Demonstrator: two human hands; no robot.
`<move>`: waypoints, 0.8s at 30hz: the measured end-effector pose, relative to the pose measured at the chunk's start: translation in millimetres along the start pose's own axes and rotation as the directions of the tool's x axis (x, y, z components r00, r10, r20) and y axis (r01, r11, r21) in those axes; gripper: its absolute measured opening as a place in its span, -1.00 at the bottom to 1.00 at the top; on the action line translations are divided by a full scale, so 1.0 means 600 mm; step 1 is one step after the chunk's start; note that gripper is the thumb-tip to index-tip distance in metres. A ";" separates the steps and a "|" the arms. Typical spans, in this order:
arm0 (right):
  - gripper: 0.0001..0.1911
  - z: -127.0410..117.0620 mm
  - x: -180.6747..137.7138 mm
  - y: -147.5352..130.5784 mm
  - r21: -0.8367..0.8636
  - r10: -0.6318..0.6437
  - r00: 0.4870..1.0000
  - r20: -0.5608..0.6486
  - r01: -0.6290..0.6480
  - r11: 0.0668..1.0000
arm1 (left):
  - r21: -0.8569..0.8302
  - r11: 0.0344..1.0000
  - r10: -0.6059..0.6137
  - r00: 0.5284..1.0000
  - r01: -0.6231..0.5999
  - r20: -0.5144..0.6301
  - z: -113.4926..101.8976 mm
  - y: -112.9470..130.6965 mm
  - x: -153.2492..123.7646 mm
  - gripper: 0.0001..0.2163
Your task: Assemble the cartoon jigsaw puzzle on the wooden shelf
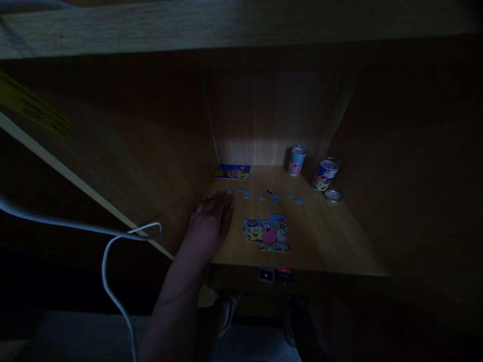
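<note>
My left hand (208, 224) reaches down onto the wooden shelf board, at the left end of a row of loose jigsaw pieces (246, 194). Its fingers look bent and a little apart, over or beside a few pieces; the dim light hides the exact contact. To the right of the hand lies a partly joined jigsaw puzzle (270, 232) with a yellow square cartoon figure, a pink one and a white-suited one. The puzzle's left edge is ragged. My right hand is out of view.
A flat picture card (232, 172) lies at the back left. Two cartoon-printed cans (296, 162) stand at the back right, with a round lid (333, 196) near them. A white cable (109, 251) hangs at left. Side panels enclose the board; small devices (266, 274) sit below its front edge.
</note>
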State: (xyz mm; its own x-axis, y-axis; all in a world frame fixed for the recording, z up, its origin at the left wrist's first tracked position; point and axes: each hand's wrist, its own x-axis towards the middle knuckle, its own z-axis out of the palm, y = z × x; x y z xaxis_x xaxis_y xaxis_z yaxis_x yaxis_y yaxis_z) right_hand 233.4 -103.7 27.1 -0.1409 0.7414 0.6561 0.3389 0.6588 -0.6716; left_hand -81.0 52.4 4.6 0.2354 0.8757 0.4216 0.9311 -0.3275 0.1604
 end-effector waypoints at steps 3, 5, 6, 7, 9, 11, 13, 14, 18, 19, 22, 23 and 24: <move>-0.83 0.017 0.061 0.015 -0.015 0.051 0.997 -0.059 -0.052 0.999 | 0.002 1.000 -0.008 0.999 0.008 0.052 0.013 -0.002 0.012 -0.58; -0.88 0.033 0.088 0.048 -0.096 0.050 0.990 -0.129 -0.063 0.993 | -0.003 1.000 -0.008 0.997 0.009 0.078 0.018 -0.005 0.017 -0.57; -0.92 0.042 0.097 0.070 -0.155 0.062 0.986 -0.157 -0.087 0.984 | -0.007 1.000 -0.005 0.996 0.005 0.084 0.018 -0.006 0.018 -0.57; -0.93 0.050 0.104 0.092 -0.217 0.079 0.987 -0.143 -0.109 0.970 | -0.016 1.000 0.003 0.996 -0.002 0.086 0.018 -0.007 0.019 -0.59; -0.88 0.065 0.112 0.129 -0.353 0.109 0.993 -0.040 -0.116 0.928 | -0.050 0.998 0.034 0.996 -0.030 0.080 0.014 -0.007 0.020 -0.64; -0.84 0.076 0.115 0.150 -0.439 0.149 0.985 0.090 -0.095 0.893 | -0.104 0.991 0.091 0.993 -0.083 0.080 0.008 -0.003 0.019 -0.71; -0.83 0.083 0.116 0.154 -0.478 0.161 0.969 0.189 -0.052 0.877 | -0.168 0.973 0.180 0.979 -0.161 0.101 0.002 0.005 0.019 -0.76; -0.84 0.085 0.116 0.153 -0.486 0.161 0.964 0.213 -0.038 0.873 | -0.196 0.960 0.222 0.969 -0.198 0.108 0.000 0.009 0.019 -0.77; -0.86 0.087 0.116 0.146 -0.505 0.154 0.969 0.196 -0.035 0.863 | -0.207 0.955 0.227 0.972 -0.211 0.056 -0.001 0.016 0.020 -0.81; -0.85 0.087 0.116 0.146 -0.511 0.150 0.970 0.193 -0.032 0.859 | -0.179 0.968 0.188 0.981 -0.178 0.042 -0.001 0.014 0.020 -0.82; -0.85 0.087 0.116 0.148 -0.526 0.153 0.967 0.203 -0.025 0.850 | -0.054 0.998 0.016 1.000 -0.015 0.021 -0.004 0.005 0.020 -0.83; -0.85 0.087 0.116 0.148 -0.527 0.157 0.966 0.203 -0.028 0.849 | -0.014 0.999 -0.036 0.999 0.036 0.014 -0.007 0.002 0.019 -0.81; -0.86 0.087 0.116 0.148 -0.526 0.162 0.966 0.202 -0.033 0.850 | 0.019 0.997 -0.074 0.997 0.073 0.006 -0.009 0.001 0.018 -0.78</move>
State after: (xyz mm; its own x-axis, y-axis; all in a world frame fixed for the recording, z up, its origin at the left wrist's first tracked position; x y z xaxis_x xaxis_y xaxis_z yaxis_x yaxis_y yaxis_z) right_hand 205.1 13.2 -5.1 -0.2690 0.8487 0.4554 0.7819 0.4685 -0.4112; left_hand -79.5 59.8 14.2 0.1678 0.8994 0.4035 0.9510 -0.2555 0.1740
